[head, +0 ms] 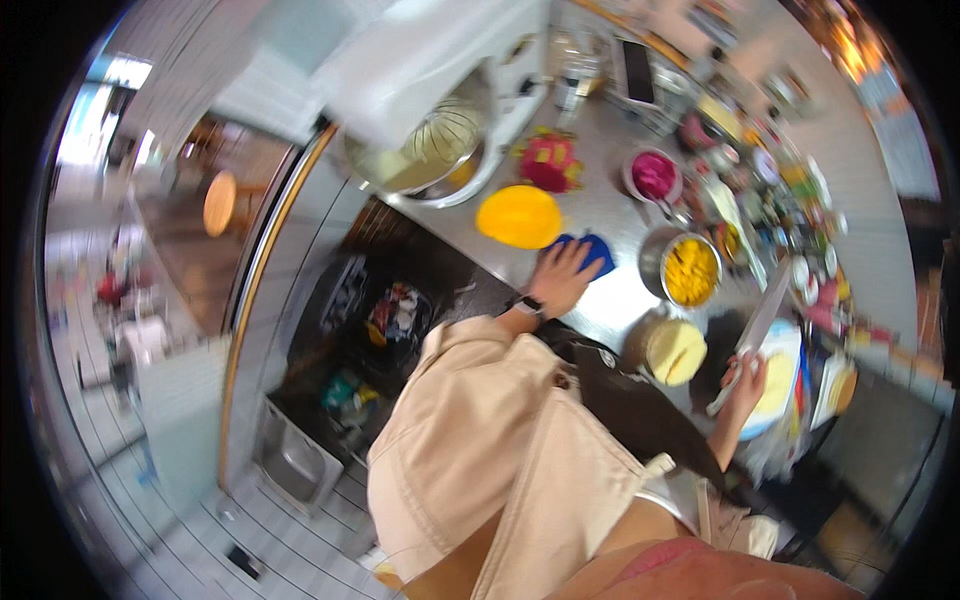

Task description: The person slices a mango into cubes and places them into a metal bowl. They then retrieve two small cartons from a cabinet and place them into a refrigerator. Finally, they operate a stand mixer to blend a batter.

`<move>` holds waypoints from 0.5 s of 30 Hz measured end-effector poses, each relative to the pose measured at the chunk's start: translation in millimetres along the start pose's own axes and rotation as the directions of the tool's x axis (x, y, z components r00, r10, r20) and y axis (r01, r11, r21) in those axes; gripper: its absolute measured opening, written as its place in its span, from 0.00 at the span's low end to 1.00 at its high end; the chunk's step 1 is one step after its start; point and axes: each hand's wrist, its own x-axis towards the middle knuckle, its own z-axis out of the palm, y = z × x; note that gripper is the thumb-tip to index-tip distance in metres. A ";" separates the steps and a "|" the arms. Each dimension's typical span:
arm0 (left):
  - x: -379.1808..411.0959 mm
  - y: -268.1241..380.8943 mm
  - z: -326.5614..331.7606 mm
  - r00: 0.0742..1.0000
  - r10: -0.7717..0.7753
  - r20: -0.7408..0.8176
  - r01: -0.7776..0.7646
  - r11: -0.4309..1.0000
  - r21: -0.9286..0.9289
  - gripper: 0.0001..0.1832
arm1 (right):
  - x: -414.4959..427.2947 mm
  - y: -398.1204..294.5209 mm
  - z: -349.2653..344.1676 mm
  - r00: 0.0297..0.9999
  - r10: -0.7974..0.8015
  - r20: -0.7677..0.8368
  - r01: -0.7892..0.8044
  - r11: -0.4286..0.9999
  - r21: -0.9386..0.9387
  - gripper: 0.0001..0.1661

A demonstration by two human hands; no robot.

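Observation:
My left hand (564,276) lies with spread fingers on a folded blue cloth (598,255) on the steel worktop (600,296). Beside the cloth is a yellow oval item (519,217), with a cut piece of pink dragon fruit (550,160) behind it. My right hand (742,379) grips the handle of a large knife (765,307), its blade pointing away from me. Close to that hand are a pale, round cake-like block (676,352) and a white board (784,367) with a pale yellow piece on it. A steel pot (660,262) holds yellow chunks.
A mixer bowl (360,157) with a wire whisk (446,131) stands at the back left. A cup of magenta pulp (652,176), a phone (636,71) and several jars (765,165) are farther back. Black bins (405,315) stand below the worktop's left edge.

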 end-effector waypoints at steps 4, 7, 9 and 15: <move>-25.7 -13.6 -0.5 0.992 0.096 0.077 -0.099 0.994 0.039 0.33 | 42.1 -32.3 -62.7 0.960 -0.205 -0.189 0.186 0.976 -0.117 0.21; 5.1 -2.0 1.6 0.987 0.106 0.121 -0.118 0.989 0.090 0.35 | 80.0 -30.2 -135.5 0.912 -0.326 -0.248 0.227 0.906 -0.356 0.23; 32.9 10.8 3.8 0.983 0.117 0.140 -0.131 0.987 0.090 0.33 | 97.7 -21.0 -185.8 0.808 -0.518 -0.281 0.200 0.690 -0.696 0.23; 92.5 27.5 17.3 0.995 0.043 0.092 -0.055 0.990 0.133 0.31 | 148.8 -89.9 -252.4 0.859 -0.254 -0.445 -0.424 0.136 -0.895 0.16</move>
